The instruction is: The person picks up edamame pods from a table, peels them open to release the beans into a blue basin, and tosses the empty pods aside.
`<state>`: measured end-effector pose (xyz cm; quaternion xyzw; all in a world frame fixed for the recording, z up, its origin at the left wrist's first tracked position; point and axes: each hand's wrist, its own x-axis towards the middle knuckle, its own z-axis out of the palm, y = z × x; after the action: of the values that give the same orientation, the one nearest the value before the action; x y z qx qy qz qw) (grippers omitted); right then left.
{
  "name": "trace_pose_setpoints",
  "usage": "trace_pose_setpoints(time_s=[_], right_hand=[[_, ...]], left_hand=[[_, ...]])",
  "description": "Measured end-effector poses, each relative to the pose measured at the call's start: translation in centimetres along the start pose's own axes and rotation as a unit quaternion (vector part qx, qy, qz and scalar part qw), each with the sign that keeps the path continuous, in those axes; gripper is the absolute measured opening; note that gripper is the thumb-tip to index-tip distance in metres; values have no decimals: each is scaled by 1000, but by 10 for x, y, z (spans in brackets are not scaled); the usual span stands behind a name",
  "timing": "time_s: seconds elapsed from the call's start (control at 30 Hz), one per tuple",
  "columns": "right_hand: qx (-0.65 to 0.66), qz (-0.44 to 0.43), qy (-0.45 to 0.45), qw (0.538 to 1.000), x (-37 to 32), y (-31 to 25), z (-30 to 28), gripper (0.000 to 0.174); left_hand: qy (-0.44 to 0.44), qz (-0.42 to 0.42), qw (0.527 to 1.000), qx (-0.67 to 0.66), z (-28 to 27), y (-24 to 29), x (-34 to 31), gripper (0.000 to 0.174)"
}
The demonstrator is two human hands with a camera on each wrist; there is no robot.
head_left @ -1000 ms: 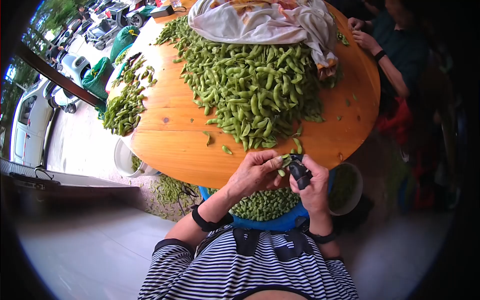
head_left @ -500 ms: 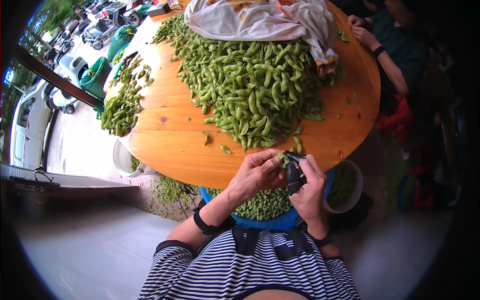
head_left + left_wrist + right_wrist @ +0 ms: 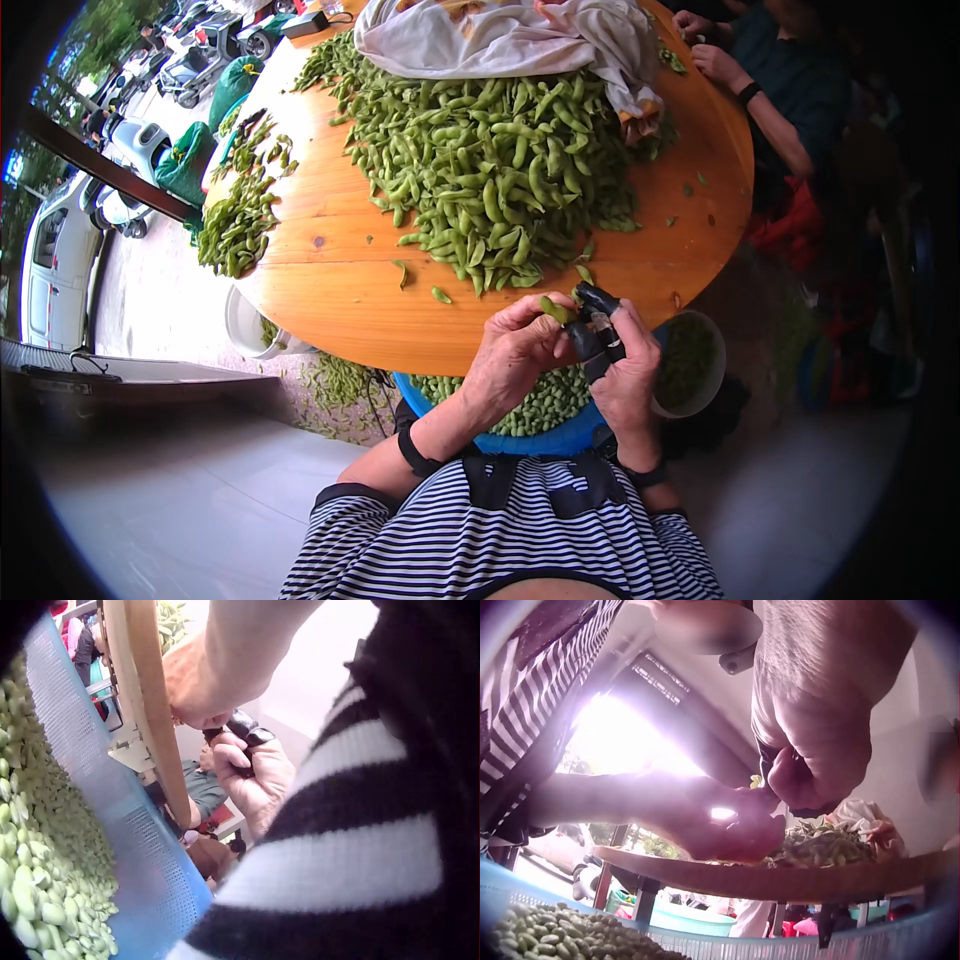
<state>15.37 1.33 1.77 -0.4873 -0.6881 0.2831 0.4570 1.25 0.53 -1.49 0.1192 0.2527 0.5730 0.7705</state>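
Observation:
My left hand [image 3: 510, 345] pinches a green soybean pod [image 3: 557, 310] just above the table's near edge. The right hand [image 3: 627, 365] meets it from the other side, its thumb and forefinger covered in shiny black wrapping [image 3: 598, 297]. The black thumb tip is right at the pod's end. In the left wrist view the right hand's other fingers [image 3: 238, 754] are curled in. Most of the pod is hidden behind the hands in both wrist views. Below them, a blue basket [image 3: 410, 395] holds many shelled green beans [image 3: 540, 412].
A large heap of pods [image 3: 490, 180] lies on the round wooden table [image 3: 330, 270], partly under a white cloth [image 3: 480, 50]. Another pod pile [image 3: 235, 230] sits at the left edge. White buckets [image 3: 245, 325] [image 3: 712, 375] stand either side. Another person's hands [image 3: 715, 62] are across the table.
The pod at my fingertips looks different from the crumpled green piece seen before. My right forefinger now stands further from the thumb. The head view has shifted slightly.

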Motion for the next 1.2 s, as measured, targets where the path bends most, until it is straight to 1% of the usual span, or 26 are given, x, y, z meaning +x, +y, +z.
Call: trace_pose_setpoints(time_s=[0.07,0.13,0.2,0.27,0.33,0.37,0.4,0.43,0.47,0.5,0.53,0.6,0.7,0.73,0.77,0.83,0.87,0.9,0.93,0.97,1.0,1.03,1.07,1.1,1.13,1.2], right_hand=[[-17,-12,32,999,0,-5,-2,27],[-14,-11,29,999,-1,-3,-2,28],[-13,-10,27,1000,0,-4,-3,29],[-15,-48,14,999,1,-8,-5,32],[-15,-51,-1,999,-3,-12,-10,34],[-15,-56,-18,998,-4,-13,-11,35],[-18,-86,-14,996,-5,-11,-10,34],[-19,-85,-13,996,-6,-11,-10,34],[-15,-89,-23,996,-9,-10,-11,32],[-11,-92,-35,995,-11,-10,-12,30],[-11,-107,-25,994,-11,-12,-10,25],[0,-94,-39,995,-10,-14,-12,24],[28,-86,-55,994,-12,-2,-12,25],[52,-86,-68,993,-12,1,-11,25],[76,-87,-81,990,-12,2,-10,25],[88,-79,-85,989,-10,-1,-13,27],[88,-67,-77,991,-7,-5,-13,27],[88,-56,-68,992,-5,-6,-14,26],[88,-91,-44,991,-5,0,-13,24],[87,-90,-43,991,-6,2,-12,24],[48,-78,-39,995,-7,4,-11,24],[9,-66,-35,997,-8,4,-10,23],[-4,-59,-41,997,-9,2,-10,28],[-4,-57,-39,998,-10,1,-10,28],[-29,-60,-31,997,-10,2,-11,30],[-53,-62,-28,996,-10,0,-11,37]], left_hand=[[11,19,1000,-2,3,0,-1,17],[28,18,999,42,5,2,-2,16],[23,10,999,29,3,1,-3,14],[19,0,1000,16,1,1,-4,13],[-43,-24,999,-12,-2,4,-5,11],[-43,-25,999,-12,-6,4,-5,11],[-75,-42,995,-46,-14,4,-4,16],[-105,-58,990,-79,-21,3,-2,21],[-102,-62,989,-92,-27,-1,-1,26],[-102,-64,988,-92,-28,0,-1,26],[-104,-83,986,-105,-29,1,-2,29],[-111,-107,978,-137,-34,0,-3,37],[-116,-146,973,-135,-36,4,-3,37],[-117,-151,973,-133,-37,3,-3,30],[-116,-155,972,-134,-37,2,-2,30],[-158,-173,958,-163,-32,2,0,24],[-116,-170,967,-149,-27,3,-3,21],[-115,-172,967,-149,-27,1,-2,21],[-115,-155,972,-134,-26,-1,-1,23],[-115,-138,977,-118,-25,-3,1,24],[-132,-112,982,-71,-21,0,2,19],[-132,-113,982,-72,-13,-1,0,19],[-41,-82,996,-17,-1,-3,-4,9],[51,-49,997,39,5,-5,-7,1],[27,-33,998,55,2,-8,-8,3],[32,-21,997,64,7,-13,-9,3]])
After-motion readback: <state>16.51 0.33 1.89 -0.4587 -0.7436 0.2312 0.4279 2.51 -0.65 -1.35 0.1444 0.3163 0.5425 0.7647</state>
